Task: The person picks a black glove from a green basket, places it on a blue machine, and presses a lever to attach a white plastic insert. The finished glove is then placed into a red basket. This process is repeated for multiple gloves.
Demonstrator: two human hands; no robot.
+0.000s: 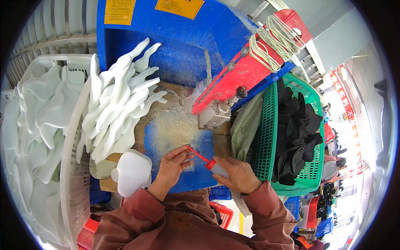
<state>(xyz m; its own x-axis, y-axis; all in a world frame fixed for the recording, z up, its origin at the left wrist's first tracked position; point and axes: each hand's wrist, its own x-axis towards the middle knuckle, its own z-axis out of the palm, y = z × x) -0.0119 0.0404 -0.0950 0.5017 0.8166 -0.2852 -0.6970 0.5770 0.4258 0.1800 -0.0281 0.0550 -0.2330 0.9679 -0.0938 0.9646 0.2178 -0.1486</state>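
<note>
In the head view, at the near edge of the blue work plate, both hands meet over a squeeze bottle with a translucent body and a long red nozzle. The bottle is tilted, its nozzle directed up and to the left. The right hand is closed around the bottle body, below the red collar. The left hand is at the nozzle tip, thumb and forefinger drawn together; whether they pinch the tip or only rest beside it cannot be told.

Step in hand, as judged from this posture: attending to the nozzle tip while the bottle is supported from its body end. The next move appears to call for a firm but unsqueezed right grip, the nozzle kept in line, and the left fingertips clear of the outlet before any pressure is applied.

Surroundings: beyond the hands, the red machine arm, wound with pale cord, carries a metal block above the plate. Left of the plate lies a pile of white curved pieces, next to a white basket of similar parts. A white rounded container is near the left wrist. On the right, a green basket holds black pieces.
</note>
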